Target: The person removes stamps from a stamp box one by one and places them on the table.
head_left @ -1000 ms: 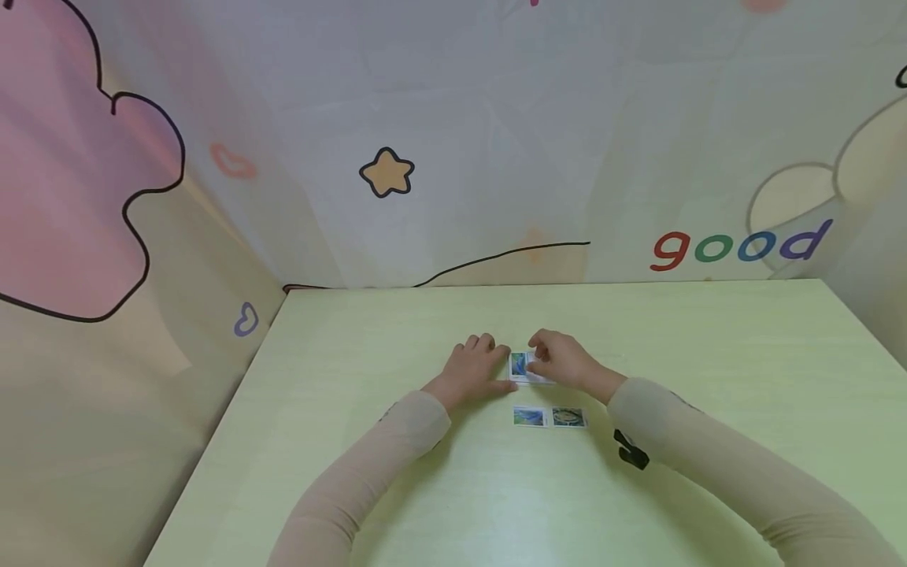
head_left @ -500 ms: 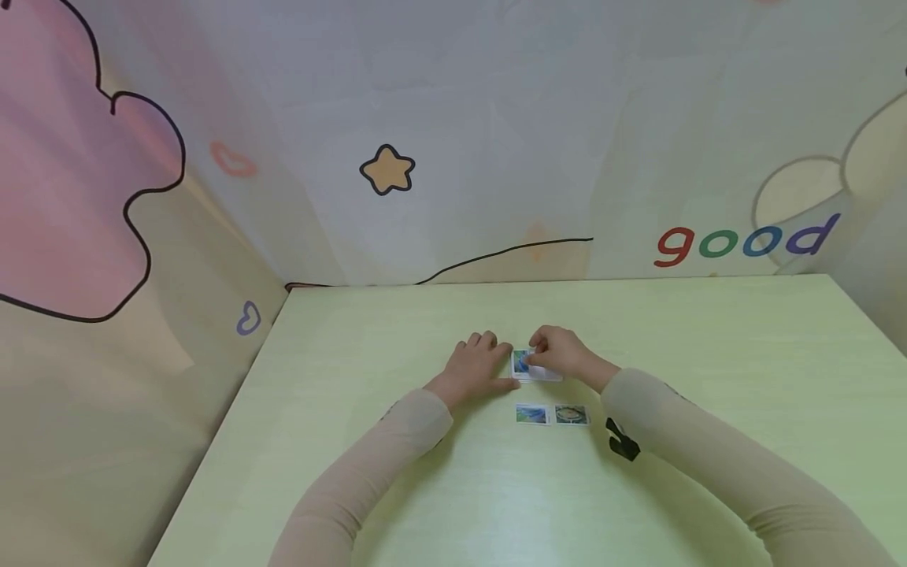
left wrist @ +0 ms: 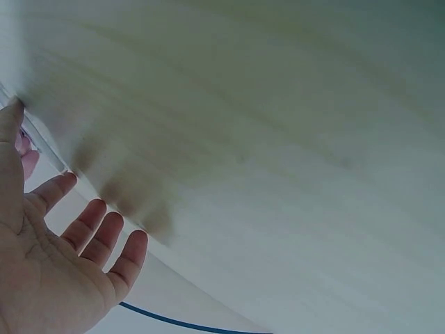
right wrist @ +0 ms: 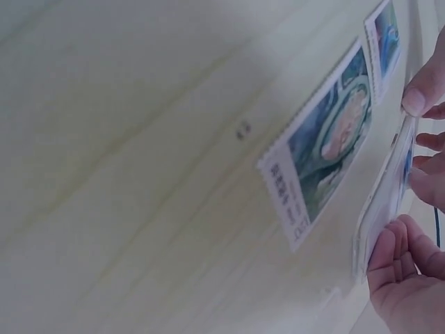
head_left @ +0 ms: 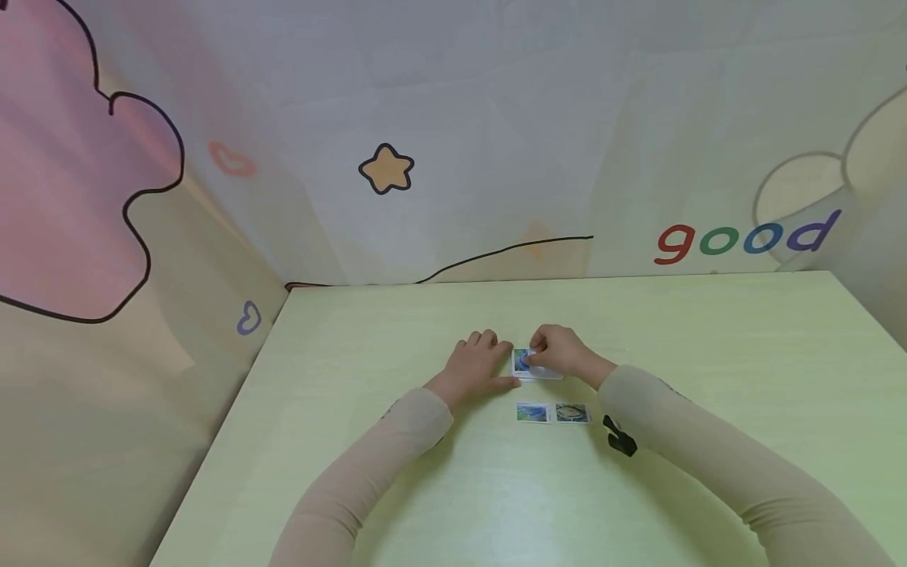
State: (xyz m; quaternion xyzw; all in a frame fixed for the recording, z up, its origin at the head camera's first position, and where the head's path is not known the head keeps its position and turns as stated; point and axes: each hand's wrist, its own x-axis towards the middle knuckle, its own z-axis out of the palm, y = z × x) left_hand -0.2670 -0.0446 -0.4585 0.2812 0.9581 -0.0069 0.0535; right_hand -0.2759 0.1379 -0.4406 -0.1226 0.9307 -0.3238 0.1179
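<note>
in the head view the card point(head_left: 542, 375) lies on the bench point(head_left: 460, 488) between the hands, and the step in hand seems to be steadying it while its face is worked. to do that well, the left grip point(head_left: 473, 366) should brace the left edge lightly without pushing the card askew, and the right grip point(head_left: 563, 350) should work with fingertips alone so the picture point(head_left: 520, 361) is not creased. the left grip is spread wide, thumb and forefinger at the card's left edge, curled round nothing; the right grip bends in over the card's right part, fingertips by the picture. nearer the person, the blue stamp point(head_left: 532, 413) and green stamp point(head_left: 572, 413) lie side by side; the right sleeve point(head_left: 655, 405) is near the green one, so a low wrist could brush it

in the left wrist view the left grip's fingers are well apart and slightly bent; so light a touch should be enough

in the right wrist view the right grip's fingers curl at the card's edge; whether they pinch anything, i cannot tell
</note>
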